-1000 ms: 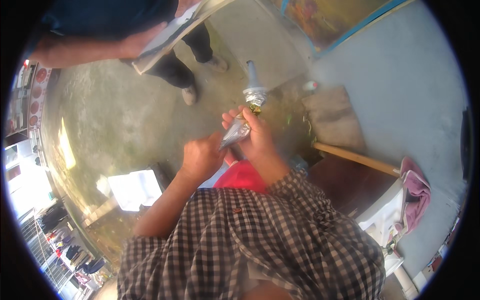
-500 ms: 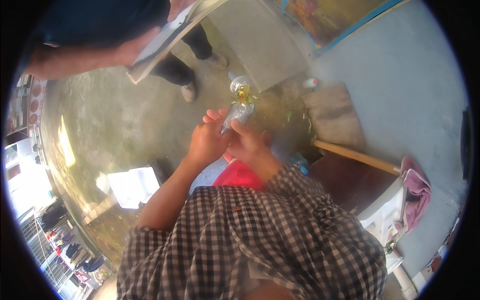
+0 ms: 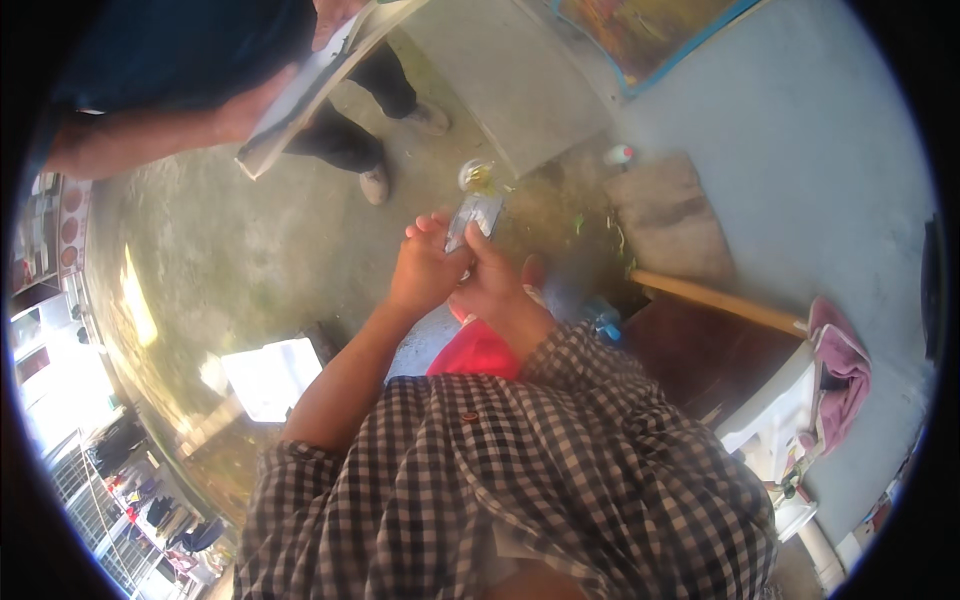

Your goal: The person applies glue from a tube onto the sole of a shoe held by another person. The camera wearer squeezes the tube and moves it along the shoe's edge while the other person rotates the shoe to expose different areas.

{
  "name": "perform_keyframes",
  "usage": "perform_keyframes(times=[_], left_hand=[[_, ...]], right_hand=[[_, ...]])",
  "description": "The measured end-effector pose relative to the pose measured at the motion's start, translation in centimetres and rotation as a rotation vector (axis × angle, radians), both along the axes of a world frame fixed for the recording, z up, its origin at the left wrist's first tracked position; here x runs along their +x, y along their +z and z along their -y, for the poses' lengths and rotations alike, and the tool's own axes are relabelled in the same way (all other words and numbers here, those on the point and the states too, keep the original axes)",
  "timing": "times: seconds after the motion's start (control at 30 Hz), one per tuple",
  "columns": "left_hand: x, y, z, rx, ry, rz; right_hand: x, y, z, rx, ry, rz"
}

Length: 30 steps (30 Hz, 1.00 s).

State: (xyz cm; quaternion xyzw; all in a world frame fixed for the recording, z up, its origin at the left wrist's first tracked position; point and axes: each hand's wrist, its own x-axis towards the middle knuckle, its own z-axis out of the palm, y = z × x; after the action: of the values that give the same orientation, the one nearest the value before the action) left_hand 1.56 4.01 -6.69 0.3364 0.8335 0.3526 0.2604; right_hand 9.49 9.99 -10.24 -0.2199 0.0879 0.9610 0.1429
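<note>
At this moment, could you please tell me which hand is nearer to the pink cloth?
Right: the right hand is well to the left of the pink cloth; the left hand is even farther left of it.

Floor: grey, green-brown staining, bright light patch at left | On floor: co-worker's two pale shoes, upper centre; white rectangular container, lower left; small white-and-red item, right, near wall | Flat brown piece just beside that item: lying or leaning, cannot be determined
</note>
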Motion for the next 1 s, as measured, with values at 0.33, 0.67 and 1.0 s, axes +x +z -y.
perform_keyframes(times=[0.33, 0.67, 1.0], left_hand=[[0.9, 0.4, -1.0, -0.275, -0.096, -0.088], [1.2, 0.7, -0.6, -0.332, 0.085, 0.45], [1.8, 0.5, -0.2, -0.158, -0.3, -0.024]], right_hand=[[0.1, -2.1, -0.3, 0.338, 0.019, 0.315], [0.9, 0.3, -2.7, 0.286, 0.03, 0.385], [1.7, 0.7, -3.1, 0.199, 0.024, 0.348]])
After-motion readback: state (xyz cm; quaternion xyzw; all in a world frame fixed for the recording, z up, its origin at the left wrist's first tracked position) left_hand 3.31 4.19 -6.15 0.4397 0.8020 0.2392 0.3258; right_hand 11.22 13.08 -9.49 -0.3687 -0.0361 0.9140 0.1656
